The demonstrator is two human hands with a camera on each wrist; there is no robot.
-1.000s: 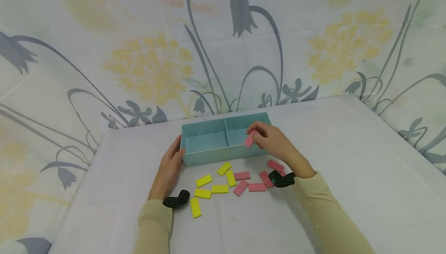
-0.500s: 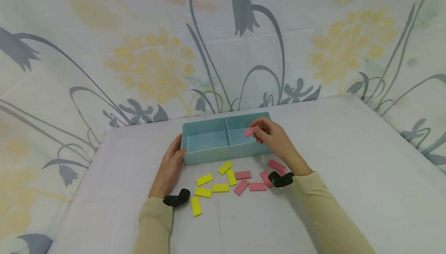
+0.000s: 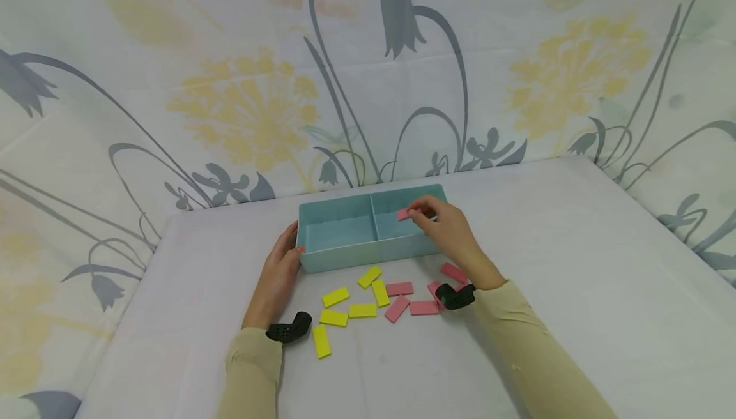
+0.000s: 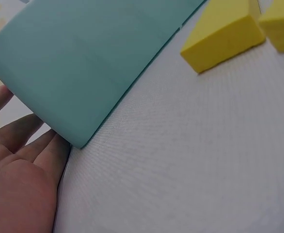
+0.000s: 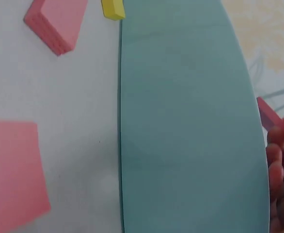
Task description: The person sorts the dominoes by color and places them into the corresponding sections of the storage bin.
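Observation:
A light-blue box (image 3: 339,256) with a divider making two compartments lies on the table. My left hand (image 3: 278,275) holds its left end, thumb at the front corner and fingers along the outer side wall, as the left wrist view (image 4: 21,179) partly shows. My right hand (image 3: 448,224) pinches a pink rectangular block (image 3: 404,214) between thumb and fingers over the right compartment. In the right wrist view that pink block (image 5: 270,116) shows beyond the box's front wall (image 5: 190,121). The left compartment (image 3: 342,234) shows bare floor; part of the right one is hidden by the hand.
In front of the box lie several yellow blocks (image 3: 362,311) on the left and several pink blocks (image 3: 423,308) on the right. Some pink ones are partly hidden under the right wrist's black camera (image 3: 455,296). A flower-patterned cloth (image 3: 402,106) hangs behind the table.
My right hand has carried the pink block from above the box's front edge back and slightly left, over the right compartment, turning it flatter. The left hand keeps its hold on the box.

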